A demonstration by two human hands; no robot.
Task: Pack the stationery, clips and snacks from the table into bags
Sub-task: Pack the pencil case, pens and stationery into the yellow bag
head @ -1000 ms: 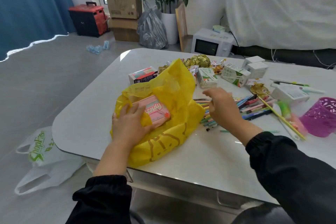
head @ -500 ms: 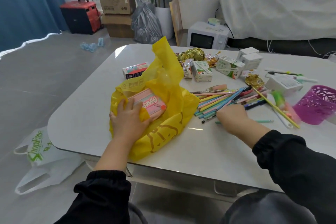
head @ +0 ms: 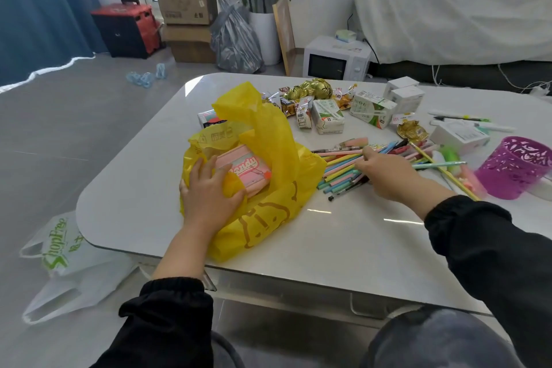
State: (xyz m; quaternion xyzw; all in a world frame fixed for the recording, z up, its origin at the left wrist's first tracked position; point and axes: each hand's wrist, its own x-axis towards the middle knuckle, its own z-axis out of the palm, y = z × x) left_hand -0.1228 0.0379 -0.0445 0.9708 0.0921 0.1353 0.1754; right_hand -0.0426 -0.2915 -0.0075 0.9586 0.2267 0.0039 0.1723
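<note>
A yellow plastic bag [head: 268, 212] lies open on the white table [head: 343, 236] with a pink candy box [head: 248, 167] inside it. My left hand [head: 206, 194] grips the bag's near edge beside the box. To the right of the bag is a pile of coloured pencils and pens [head: 337, 173]. My right hand [head: 388, 176] is down on this pile, fingers curled round some of the pencils. Behind them lie two green-and-white drink cartons [head: 327, 116], gold-wrapped snacks [head: 310, 88] and small snack packets.
A purple openwork basket [head: 513, 167] stands at the right edge, white boxes [head: 403, 95] and markers behind it. A small colourful box [head: 209, 119] sits behind the bag. A white shopping bag [head: 68, 263] lies on the floor, left of the table.
My right hand dropped from above the pencils onto the pile and has closed on some of them. My left hand has stayed on the yellow bag.
</note>
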